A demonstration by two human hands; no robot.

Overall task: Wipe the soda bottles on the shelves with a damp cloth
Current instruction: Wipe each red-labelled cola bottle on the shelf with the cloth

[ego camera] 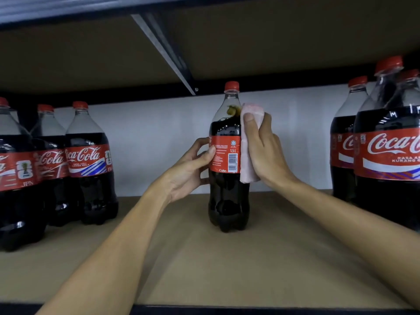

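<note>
A 1.5 L cola bottle [227,196] with a red cap and red label stands upright alone in the middle of the shelf. My left hand [189,171] grips its left side at label height, thumb on the label. My right hand [263,146] presses a folded pink cloth [248,155] flat against the bottle's right side, from the shoulder down past the label.
Three cola bottles [87,164] stand grouped at the left of the brown shelf board [204,264], and more cola bottles [386,160] at the right. The upper shelf underside with a metal brace [163,51] hangs close above. A white wall is behind.
</note>
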